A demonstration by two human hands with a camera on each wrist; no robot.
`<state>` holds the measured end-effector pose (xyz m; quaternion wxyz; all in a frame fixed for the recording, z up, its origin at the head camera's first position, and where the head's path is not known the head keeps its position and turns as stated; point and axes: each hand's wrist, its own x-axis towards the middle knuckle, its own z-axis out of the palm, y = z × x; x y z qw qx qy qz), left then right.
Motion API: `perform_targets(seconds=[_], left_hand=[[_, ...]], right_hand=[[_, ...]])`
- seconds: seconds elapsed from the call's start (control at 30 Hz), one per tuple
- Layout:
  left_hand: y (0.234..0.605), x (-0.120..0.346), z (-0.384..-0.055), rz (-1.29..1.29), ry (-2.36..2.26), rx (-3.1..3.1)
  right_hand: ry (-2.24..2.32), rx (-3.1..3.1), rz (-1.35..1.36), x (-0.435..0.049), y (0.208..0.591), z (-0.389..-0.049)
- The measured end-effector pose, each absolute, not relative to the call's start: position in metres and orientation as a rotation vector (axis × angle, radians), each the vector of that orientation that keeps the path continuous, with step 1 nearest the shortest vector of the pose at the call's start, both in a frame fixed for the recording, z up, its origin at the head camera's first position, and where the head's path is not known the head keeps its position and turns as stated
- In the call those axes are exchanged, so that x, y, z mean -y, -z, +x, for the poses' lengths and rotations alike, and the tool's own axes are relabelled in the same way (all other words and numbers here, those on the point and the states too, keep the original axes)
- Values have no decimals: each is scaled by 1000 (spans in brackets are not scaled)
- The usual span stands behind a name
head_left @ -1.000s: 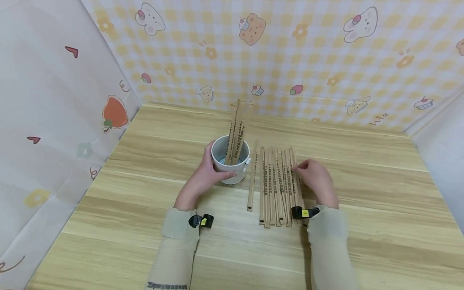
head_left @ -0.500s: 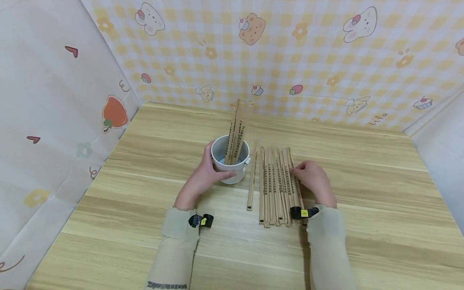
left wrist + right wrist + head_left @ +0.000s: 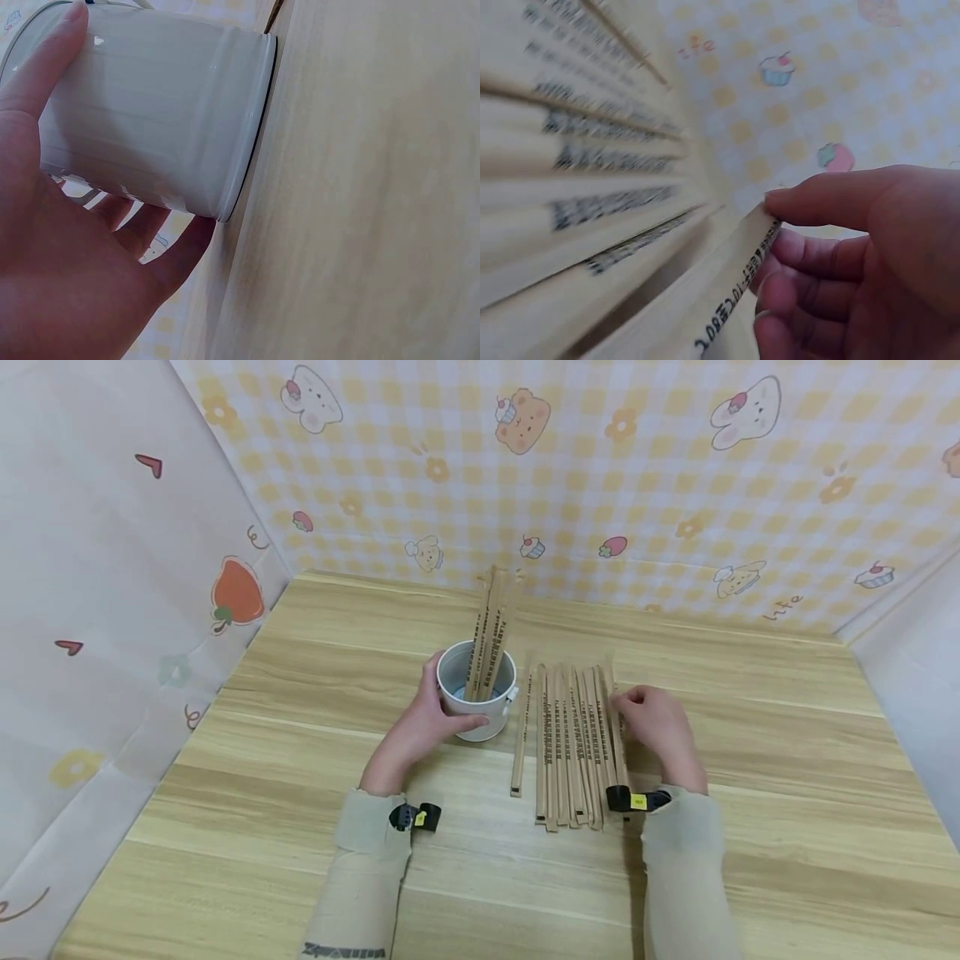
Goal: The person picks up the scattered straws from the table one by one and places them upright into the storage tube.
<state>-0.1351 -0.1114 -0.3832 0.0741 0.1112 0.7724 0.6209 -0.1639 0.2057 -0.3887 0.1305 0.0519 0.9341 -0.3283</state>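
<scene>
My left hand (image 3: pixel 420 727) holds a small white metal bucket (image 3: pixel 157 105), thumb on one side and fingers round the other. Several paper-wrapped straws (image 3: pixel 491 627) stand in it, leaning to the right, their tops well above the rim. A row of similar wrapped straws (image 3: pixel 572 752) lies side by side on the table to the bucket's right. At that row's right end, my right hand (image 3: pixel 658 727) pinches one wrapped straw (image 3: pixel 724 289) between thumb and fingers. In the right wrist view this straw is tilted apart from the others, its printed side showing.
One wrapped straw (image 3: pixel 522 735) lies alone between the bucket and the row. The wooden table (image 3: pixel 787 760) meets a yellow checked backdrop (image 3: pixel 585 468) at the back. A white sheet (image 3: pixel 105 568) with printed pictures borders the left side.
My right hand first shifted slightly left over the row's end, then back to the right, and the end straw now stands apart from its neighbours. The left hand and bucket have stayed put.
</scene>
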Motion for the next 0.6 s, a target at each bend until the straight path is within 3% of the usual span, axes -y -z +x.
perform_targets(seconds=[0.6], left_hand=[[380, 111, -133, 307, -1854, -2328]], right_hand=[[1477, -3026, 206, -184, 335, -152]])
